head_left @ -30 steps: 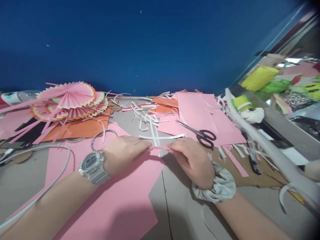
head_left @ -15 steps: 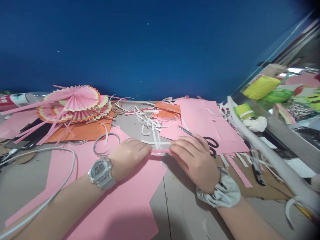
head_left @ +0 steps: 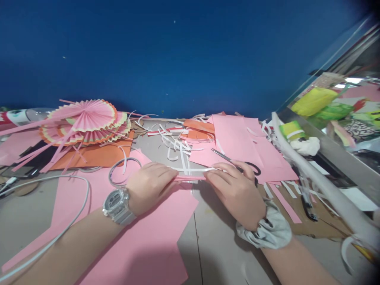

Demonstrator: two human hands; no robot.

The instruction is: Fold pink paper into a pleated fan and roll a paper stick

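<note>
A narrow folded strip of pink paper [head_left: 190, 178] stretches between my two hands, its layers showing as thin lines. My left hand [head_left: 151, 184], with a clear watch at the wrist, pinches one end over a large pink sheet [head_left: 154, 245]. The other end is between the fingers of my right hand [head_left: 237, 190], which has a grey-green scrunchie at the wrist. Black-handled scissors [head_left: 253, 168] lie just beyond the right hand, partly hidden by it. A roll of tape [head_left: 114, 174] rests beside my left hand.
Pleated paper rosettes [head_left: 89, 118] lie at the back left on orange paper [head_left: 97, 155]. White paper scraps [head_left: 175, 142] and pink sheets [head_left: 234, 138] spread along the blue wall. A box cutter [head_left: 308, 208] lies right, near a white tube [head_left: 314, 174]. A cable [head_left: 86, 198] crosses the left.
The pink strip between my hands now shows several separated layers, looking wider than before. My right hand has shifted slightly right, uncovering more of the scissors' blades.
</note>
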